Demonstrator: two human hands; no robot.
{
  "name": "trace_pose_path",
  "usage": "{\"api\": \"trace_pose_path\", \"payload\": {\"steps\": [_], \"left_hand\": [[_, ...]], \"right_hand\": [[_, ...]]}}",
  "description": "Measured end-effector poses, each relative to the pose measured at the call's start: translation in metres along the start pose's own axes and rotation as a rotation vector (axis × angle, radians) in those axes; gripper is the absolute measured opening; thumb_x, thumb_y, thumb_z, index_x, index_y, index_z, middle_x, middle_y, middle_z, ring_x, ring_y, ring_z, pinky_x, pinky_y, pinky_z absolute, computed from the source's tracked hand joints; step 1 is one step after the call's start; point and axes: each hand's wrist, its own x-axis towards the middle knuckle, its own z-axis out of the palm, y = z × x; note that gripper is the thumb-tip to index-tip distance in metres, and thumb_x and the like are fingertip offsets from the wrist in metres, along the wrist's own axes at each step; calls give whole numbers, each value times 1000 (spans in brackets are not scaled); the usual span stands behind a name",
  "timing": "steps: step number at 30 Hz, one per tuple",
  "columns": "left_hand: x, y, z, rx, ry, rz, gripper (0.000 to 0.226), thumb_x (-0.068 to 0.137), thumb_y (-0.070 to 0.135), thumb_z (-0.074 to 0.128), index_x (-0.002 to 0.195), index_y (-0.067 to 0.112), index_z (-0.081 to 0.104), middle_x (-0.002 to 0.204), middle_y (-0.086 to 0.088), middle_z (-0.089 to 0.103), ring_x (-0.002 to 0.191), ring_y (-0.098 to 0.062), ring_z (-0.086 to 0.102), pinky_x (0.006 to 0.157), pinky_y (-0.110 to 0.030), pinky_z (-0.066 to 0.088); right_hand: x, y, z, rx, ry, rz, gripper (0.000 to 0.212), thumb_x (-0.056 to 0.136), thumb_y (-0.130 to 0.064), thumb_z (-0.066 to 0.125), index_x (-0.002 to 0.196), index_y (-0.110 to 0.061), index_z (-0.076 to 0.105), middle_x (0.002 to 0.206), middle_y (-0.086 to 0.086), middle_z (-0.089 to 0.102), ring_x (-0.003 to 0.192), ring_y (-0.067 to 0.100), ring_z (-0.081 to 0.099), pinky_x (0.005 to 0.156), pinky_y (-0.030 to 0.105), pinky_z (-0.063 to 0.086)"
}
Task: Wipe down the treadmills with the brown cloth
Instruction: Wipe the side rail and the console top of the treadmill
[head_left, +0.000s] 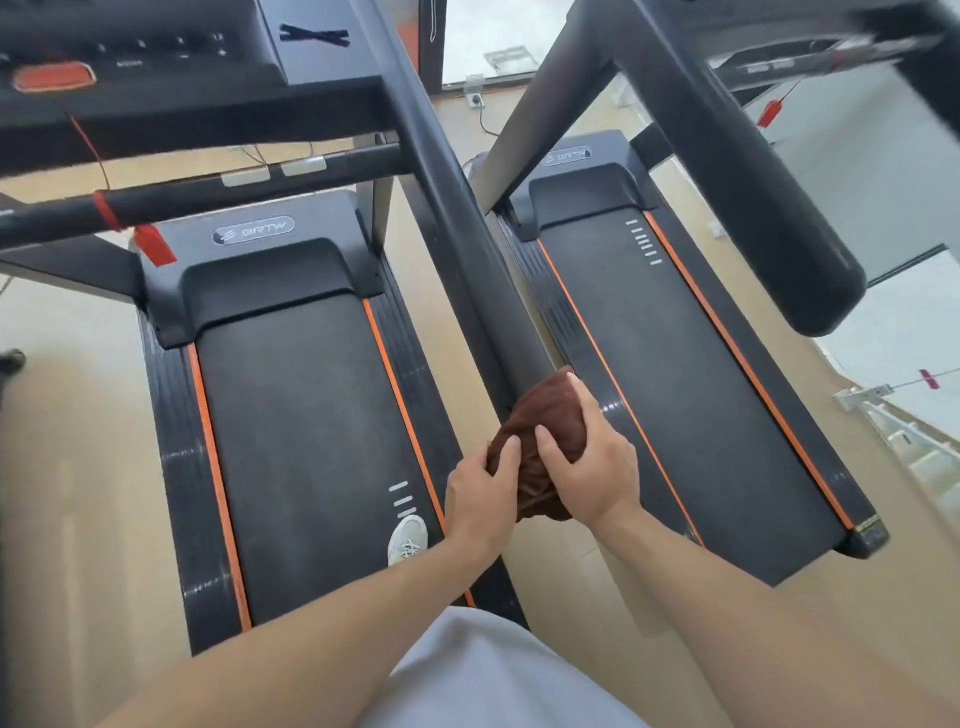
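Observation:
Two black treadmills with orange belt edges stand side by side, the left treadmill (301, 415) under me and the right treadmill (691, 395) beside it. The left machine's right handrail (467, 244) runs down between them. The brown cloth (545, 415) is bunched over the near end of that handrail. My right hand (592, 462) grips the cloth from the right, thumb on top. My left hand (483, 499) holds the cloth's lower left part with curled fingers. The rail's tip is hidden under the cloth.
The left console (130, 57) with an orange button sits top left, with a crossbar (208, 192) and red safety tag (153, 244) below. The right treadmill's thick handrail (769, 208) juts toward me. My white shoe (408, 538) stands on the left belt. Beige floor surrounds both machines.

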Motion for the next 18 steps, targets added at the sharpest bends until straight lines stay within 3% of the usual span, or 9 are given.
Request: {"api": "trace_pose_path", "payload": {"steps": [2,5,8,10,12,14,16,17,18], "left_hand": [[-4,15,-6,-21,-43,69,31,95,51,58,81,25,68,76,1,71,76,-15,70,74,-47,60],[-11,45,-11,63,-142,203,27,88,48,68,79,24,58,74,0,65,71,-15,64,65,-42,58],[-13,76,-10,145,-352,248,24,82,31,78,91,29,55,83,7,65,79,-7,65,62,-22,55],[-11,90,-7,156,-498,243,35,81,22,80,106,30,56,93,10,66,89,-4,65,70,-21,58],[-7,101,-1,130,-532,269,40,82,17,81,113,27,59,98,10,68,93,-4,66,76,-22,59],[-2,108,8,85,-505,278,33,83,13,79,110,24,63,95,7,71,90,-2,68,73,-15,54],[2,113,18,55,-484,251,30,83,13,79,108,24,65,93,6,74,87,-3,70,70,-12,52],[4,114,23,50,-476,234,31,82,14,80,107,25,66,93,6,74,87,-4,71,70,-12,52],[6,114,29,48,-464,213,32,81,15,80,108,26,66,94,6,75,86,-4,72,69,-12,52]], "right_hand": [[-3,4,2,45,53,58,65,91,-65,45,149,-37,45,113,-7,74,101,19,71,93,39,56],[-8,4,4,223,144,190,48,94,-64,43,118,-32,71,85,-4,77,82,19,73,77,45,59],[-7,-4,-2,514,167,379,31,104,-46,54,98,-26,76,74,-1,74,71,16,73,60,38,57],[-2,-5,-12,713,196,463,28,106,-34,57,90,-19,76,73,0,73,71,19,70,61,36,55],[3,-2,-19,840,187,512,28,105,-29,57,87,-17,74,73,-1,71,71,19,67,66,35,55],[6,3,-25,949,114,556,27,103,-37,57,107,-15,73,88,-2,76,84,15,71,77,31,57],[7,16,-28,984,86,573,58,97,-56,62,142,-21,57,132,2,69,123,15,64,109,42,49],[4,19,-33,920,114,544,63,97,-59,61,149,-26,50,145,1,60,135,14,55,116,45,41],[-1,20,-41,841,182,499,55,100,-53,59,149,-31,50,148,-2,56,139,11,50,117,43,39]]}}
